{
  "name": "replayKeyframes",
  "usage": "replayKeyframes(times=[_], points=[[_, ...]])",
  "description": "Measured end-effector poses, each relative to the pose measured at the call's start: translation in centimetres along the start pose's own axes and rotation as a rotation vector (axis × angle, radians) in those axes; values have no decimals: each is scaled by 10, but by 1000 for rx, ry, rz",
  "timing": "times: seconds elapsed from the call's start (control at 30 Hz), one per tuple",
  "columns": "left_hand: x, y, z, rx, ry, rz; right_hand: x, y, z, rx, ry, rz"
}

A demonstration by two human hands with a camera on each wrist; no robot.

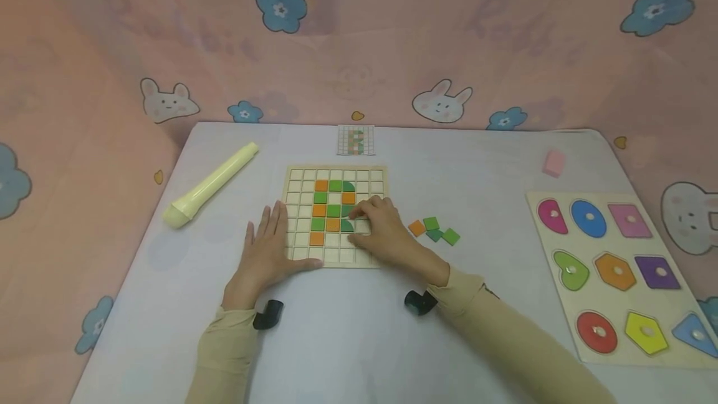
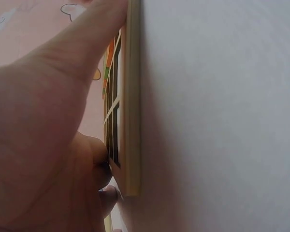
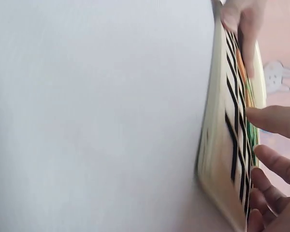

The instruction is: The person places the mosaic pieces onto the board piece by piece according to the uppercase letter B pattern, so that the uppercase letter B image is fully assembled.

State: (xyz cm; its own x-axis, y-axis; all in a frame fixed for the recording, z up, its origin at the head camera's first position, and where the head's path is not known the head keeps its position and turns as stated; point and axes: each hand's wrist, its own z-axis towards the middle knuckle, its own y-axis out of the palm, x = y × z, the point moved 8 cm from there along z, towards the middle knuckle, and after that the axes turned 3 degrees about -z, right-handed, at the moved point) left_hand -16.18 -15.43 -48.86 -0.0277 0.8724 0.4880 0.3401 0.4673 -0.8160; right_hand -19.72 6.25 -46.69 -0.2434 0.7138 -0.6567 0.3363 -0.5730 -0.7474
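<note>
In the head view a square wooden grid board (image 1: 300, 254) lies on the table, with orange, green and dark green tiles (image 1: 333, 211) set in its middle columns. My left hand (image 1: 266, 254) rests along the board's left edge, fingers straight and thumb on the front rim. My right hand (image 1: 387, 232) is over the board's right side. Its thumb and forefinger, spread apart, touch down around a dark green curved tile (image 1: 346, 226). The right wrist view shows these fingertips (image 3: 263, 151) at the tiles, with no tile lifted between them.
Loose tiles (image 1: 430, 223) lie right of the board. Behind it is a small pattern card (image 1: 356, 140). A pale yellow tube (image 1: 213, 184) lies at left. On the right are a pink block (image 1: 553, 163) and a shape puzzle board (image 1: 586, 235).
</note>
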Motion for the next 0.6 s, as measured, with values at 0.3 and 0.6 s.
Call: replayKeyframes(times=[0.3,0.6], points=[[0,-1,-1,9,4,-19,25,-26,-19,-76,-35,-98],[0,-1,0,6,3,-17,58,-53,-36,-82,27,-134]])
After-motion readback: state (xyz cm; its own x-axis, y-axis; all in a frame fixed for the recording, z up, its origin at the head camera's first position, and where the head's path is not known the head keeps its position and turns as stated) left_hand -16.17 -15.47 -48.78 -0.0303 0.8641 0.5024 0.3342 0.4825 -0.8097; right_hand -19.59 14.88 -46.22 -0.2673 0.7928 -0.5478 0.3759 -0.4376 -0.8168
